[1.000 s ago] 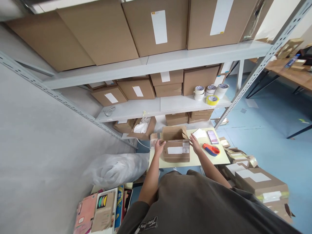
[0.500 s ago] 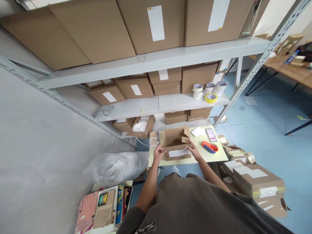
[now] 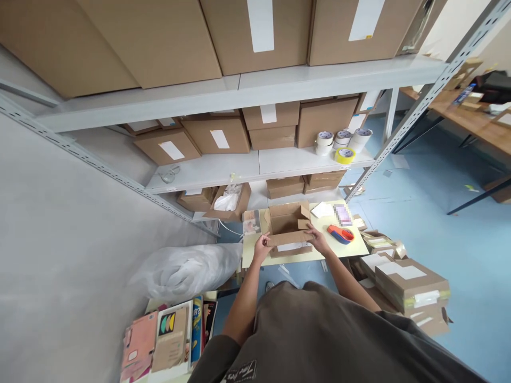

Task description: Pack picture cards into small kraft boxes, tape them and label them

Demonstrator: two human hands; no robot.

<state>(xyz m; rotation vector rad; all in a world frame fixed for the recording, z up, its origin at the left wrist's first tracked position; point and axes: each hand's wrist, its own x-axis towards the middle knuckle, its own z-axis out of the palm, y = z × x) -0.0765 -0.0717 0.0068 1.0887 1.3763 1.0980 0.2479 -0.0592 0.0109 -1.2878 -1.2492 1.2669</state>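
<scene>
An open cardboard box (image 3: pixel 284 218) stands on the pale yellow table (image 3: pixel 255 259), its inside bare and its flaps raised. My left hand (image 3: pixel 262 248) pinches the left end of its near flap (image 3: pixel 290 238). At the flap's right end, my right hand (image 3: pixel 318 240) grips the same edge with thumb and fingers. Below the flap, a white label shows on the box's near side. To the right lies a red and blue tape dispenser (image 3: pixel 340 234). Behind that are white paper (image 3: pixel 322 209) and a blurred pinkish packet (image 3: pixel 343 215).
Metal shelving (image 3: pixel 255 166) with cardboard boxes rises behind the table. Tape rolls (image 3: pixel 344 155) sit on its middle shelf. Flattened and taped cartons (image 3: pixel 411 282) are piled on the floor at right. A clear plastic bundle (image 3: pixel 191 271) and a stack of packaging (image 3: pixel 171 335) lie left.
The box's near flap has come up from the front side, and both hands now hold its ends. The camera view has shifted slightly.
</scene>
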